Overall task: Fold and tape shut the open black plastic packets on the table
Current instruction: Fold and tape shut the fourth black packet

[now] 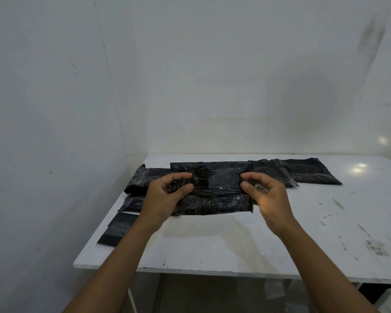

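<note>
From the head view, both forearms are cut off by the lower edge. The black plastic is dark and glossy, so folds and any tape on it are hard to make out. The left grip [167, 195] covers the left end of the central packet [217, 184]. A small shiny scrap sits between the thumb and fingers of the right grip [264, 195]; I cannot tell whether it is tape or part of the packet. The stacked packets behind overlap, and their edges blur into one another.

The central packet lies flat on the worktop [235, 240], stretched between the two grips. The left grip is clenched on a crumpled bunch of plastic at the packet's left end, thumb below and fingers curled over it. The right grip pinches the packet's right edge between thumb and forefinger.

Just left of it lie two more dark packets, the upper left packet [142, 177] and the lower left packet [131, 203], and nearer the front left edge a flat black strip [118, 229]. To the right lie the near right packet [271, 172] and, overlapping it, the far right packet [312, 171].

The worktop is white, scuffed and stained on its right side, with bright spots of reflected light. It stands in a corner, between the back wall [235, 75] and the side wall [43, 109], both plain and pale with faint marks.
</note>
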